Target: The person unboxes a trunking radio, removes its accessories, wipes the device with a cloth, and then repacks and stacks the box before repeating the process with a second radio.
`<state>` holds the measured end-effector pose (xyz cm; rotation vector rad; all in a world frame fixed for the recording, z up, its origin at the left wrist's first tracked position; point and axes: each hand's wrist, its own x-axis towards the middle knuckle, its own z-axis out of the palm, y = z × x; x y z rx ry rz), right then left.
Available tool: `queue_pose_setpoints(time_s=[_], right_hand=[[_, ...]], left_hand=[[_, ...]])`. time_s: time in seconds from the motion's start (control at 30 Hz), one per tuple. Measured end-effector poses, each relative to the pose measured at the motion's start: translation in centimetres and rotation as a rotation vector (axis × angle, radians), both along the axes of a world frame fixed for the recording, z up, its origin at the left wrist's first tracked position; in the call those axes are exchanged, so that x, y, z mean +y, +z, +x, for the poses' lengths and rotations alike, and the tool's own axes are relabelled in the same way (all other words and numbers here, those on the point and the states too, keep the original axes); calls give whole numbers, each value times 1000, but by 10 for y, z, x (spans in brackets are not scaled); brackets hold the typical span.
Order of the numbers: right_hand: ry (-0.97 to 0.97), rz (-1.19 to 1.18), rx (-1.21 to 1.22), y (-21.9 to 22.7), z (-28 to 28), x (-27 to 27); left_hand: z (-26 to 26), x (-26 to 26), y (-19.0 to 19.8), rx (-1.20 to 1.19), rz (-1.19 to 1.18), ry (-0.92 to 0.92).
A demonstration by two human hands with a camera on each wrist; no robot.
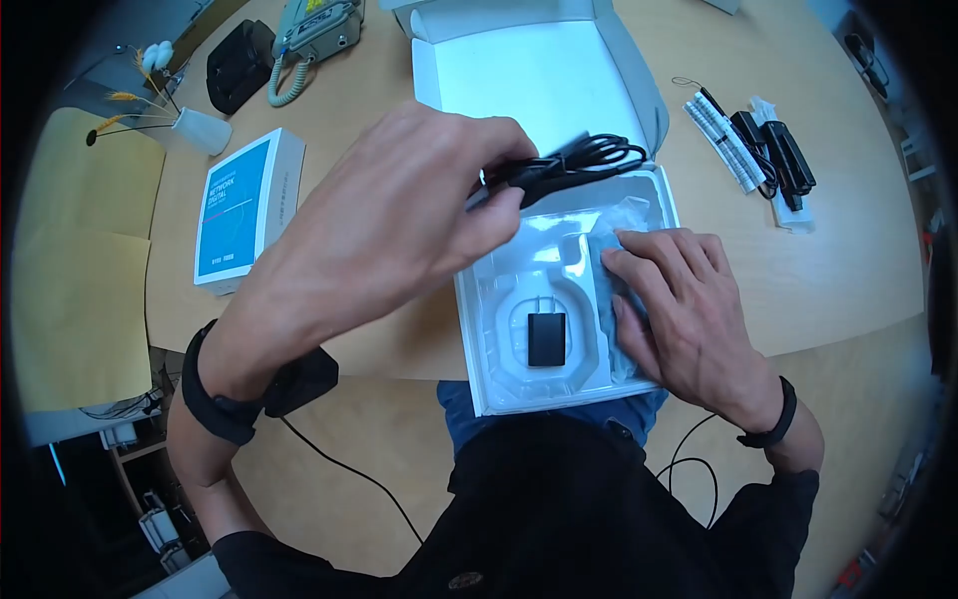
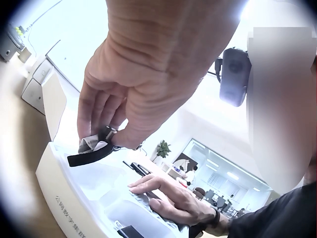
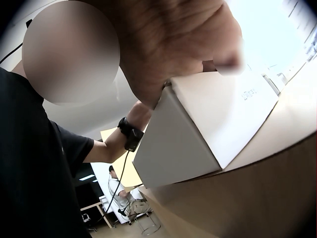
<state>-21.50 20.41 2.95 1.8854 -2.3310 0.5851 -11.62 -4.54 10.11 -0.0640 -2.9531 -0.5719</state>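
Note:
Pinched between the thumb and fingers of the left hand (image 1: pixel 399 190) is a bundled black cable (image 1: pixel 584 165), held above the open white box (image 1: pixel 474 349). In the left wrist view the left hand (image 2: pixel 143 74) grips the cable's black strap-like part (image 2: pixel 91 156) over the tray. The right hand (image 1: pixel 689 309) rests with bent, spread fingers on a plastic-wrapped item (image 1: pixel 607 299) in the box's right compartment. A black power adapter (image 1: pixel 546 339) lies in the left compartment, prongs toward the lid. In the right wrist view the right hand (image 3: pixel 183 44) is over the box (image 3: pixel 173 139).
A blue and white box (image 1: pixel 235 215) lies left on the table (image 1: pixel 399 344), with a vase (image 1: pixel 203 131), a black object (image 1: pixel 239 66) and a telephone (image 1: pixel 317 42) behind it. Black devices and cables (image 1: pixel 788 160) lie at the right. The raised lid (image 1: pixel 534 85) stands behind the tray.

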Motion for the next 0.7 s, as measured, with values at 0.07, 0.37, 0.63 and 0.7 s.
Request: queue_pose_setpoints(time_s=[0.07,0.37,0.63,0.7], right_hand=[[-5,-44,22,0,1,-1],[3,-7,-5,-2,-2,0],[-19,67,-73,28,-10,0],[84,229,-119,33,-29,0]], left_hand=[[-4,3,9,-80,32,7],[-17,11,-14,-206,48,-69],[-9,38,-39,-181,-165,-213],[-7,45,-41,-155,-249,-195]])
